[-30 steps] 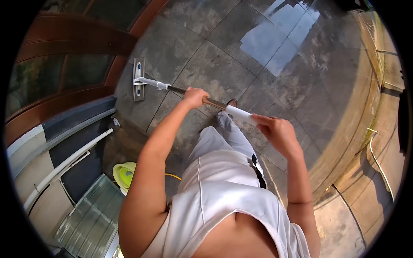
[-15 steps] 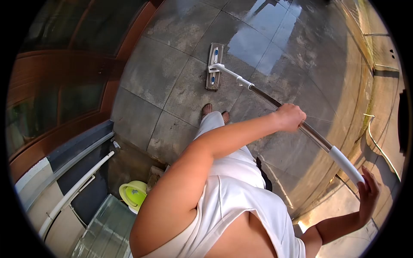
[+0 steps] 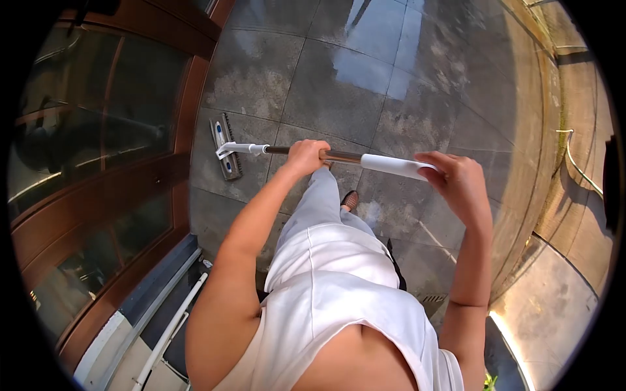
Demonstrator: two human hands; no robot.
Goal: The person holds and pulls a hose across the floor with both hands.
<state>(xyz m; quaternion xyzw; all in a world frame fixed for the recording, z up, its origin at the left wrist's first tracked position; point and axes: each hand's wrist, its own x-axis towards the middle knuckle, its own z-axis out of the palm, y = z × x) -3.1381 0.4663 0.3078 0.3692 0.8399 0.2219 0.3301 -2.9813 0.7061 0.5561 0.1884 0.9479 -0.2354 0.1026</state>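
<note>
A flat mop lies across my view, its rectangular head (image 3: 225,148) on the grey tiled floor, close to the brown door frame. My left hand (image 3: 308,158) is wrapped around the metal pole (image 3: 343,156) partway along it. At the other end, my right hand (image 3: 460,184) closes its fingers around the tip of the white handle grip (image 3: 391,164). The pole runs nearly level from left to right in front of my body.
Brown glazed doors (image 3: 147,163) line the left side. Wet tiles (image 3: 368,65) reflect light ahead. A wall (image 3: 574,156) with a thin pale cable rises on the right. A white pipe (image 3: 171,331) runs along the lower left.
The mop head has swung left and nearer, toward the doors. My left hand moved left with the pole, while my right hand came inward with the grip. My view has shifted too.
</note>
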